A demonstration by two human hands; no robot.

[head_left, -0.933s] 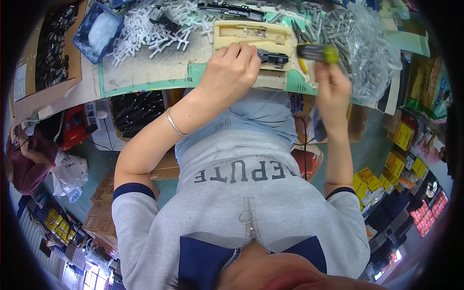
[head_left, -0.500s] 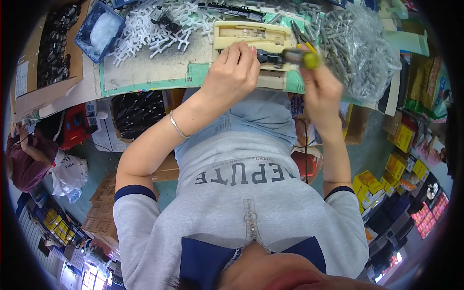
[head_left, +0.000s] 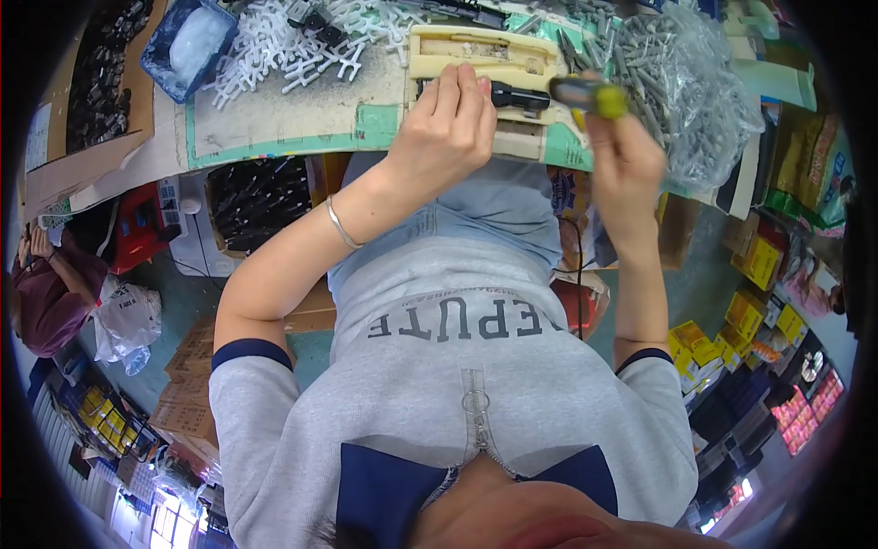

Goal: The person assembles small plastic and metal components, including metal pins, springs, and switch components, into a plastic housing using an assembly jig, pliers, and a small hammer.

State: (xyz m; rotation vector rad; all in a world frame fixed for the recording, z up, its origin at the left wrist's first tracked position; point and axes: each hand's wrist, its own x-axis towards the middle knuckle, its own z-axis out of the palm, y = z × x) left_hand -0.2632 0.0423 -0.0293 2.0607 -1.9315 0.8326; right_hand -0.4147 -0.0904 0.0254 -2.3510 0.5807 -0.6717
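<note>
Screwdriver point(head_left: 585, 93) moved left, gripped by right hand point(head_left: 626, 160); left hand point(head_left: 448, 128) clasps black part point(head_left: 517, 95) (on jig).

Yellow boxes point(head_left: 745, 325) lower right; clear bag point(head_left: 695, 82) above.

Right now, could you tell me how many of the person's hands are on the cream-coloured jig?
1. The left hand rests on the cream jig; the right hand is raised beside it, gripping a yellow-handled screwdriver.

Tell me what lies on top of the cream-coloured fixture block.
A black cylindrical part lies along the cream fixture block. The left hand rests over its near end, hiding what is beneath the fingers.
</note>
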